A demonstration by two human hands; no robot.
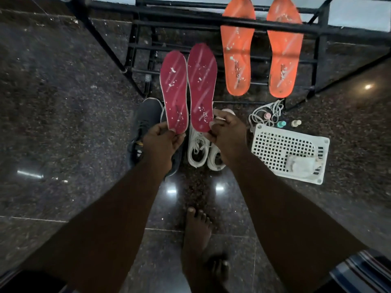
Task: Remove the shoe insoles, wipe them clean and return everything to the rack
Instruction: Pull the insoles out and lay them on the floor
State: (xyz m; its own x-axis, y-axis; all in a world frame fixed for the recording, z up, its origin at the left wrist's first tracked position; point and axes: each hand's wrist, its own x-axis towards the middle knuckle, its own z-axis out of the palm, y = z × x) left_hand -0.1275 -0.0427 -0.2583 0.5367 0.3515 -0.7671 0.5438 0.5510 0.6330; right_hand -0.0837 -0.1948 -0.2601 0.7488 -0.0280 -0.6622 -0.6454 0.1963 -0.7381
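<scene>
Both hands, left [163, 142] and right [227, 132], each pinch 1 speckled pink insole [174, 92] upright above white sneakers [198, 149]

home entryway: shoe rack [211, 24], polished granite floor [63, 102]

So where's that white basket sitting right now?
In the head view the white basket sits on the floor at right, just right of the white shoes, with small bottles and the rack beyond it.

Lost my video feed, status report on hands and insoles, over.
Left hand pinches one pink insole, right hand the other. Both speckled white, unwiped. Orange insoles lean on rack. Nothing blocking.
</scene>
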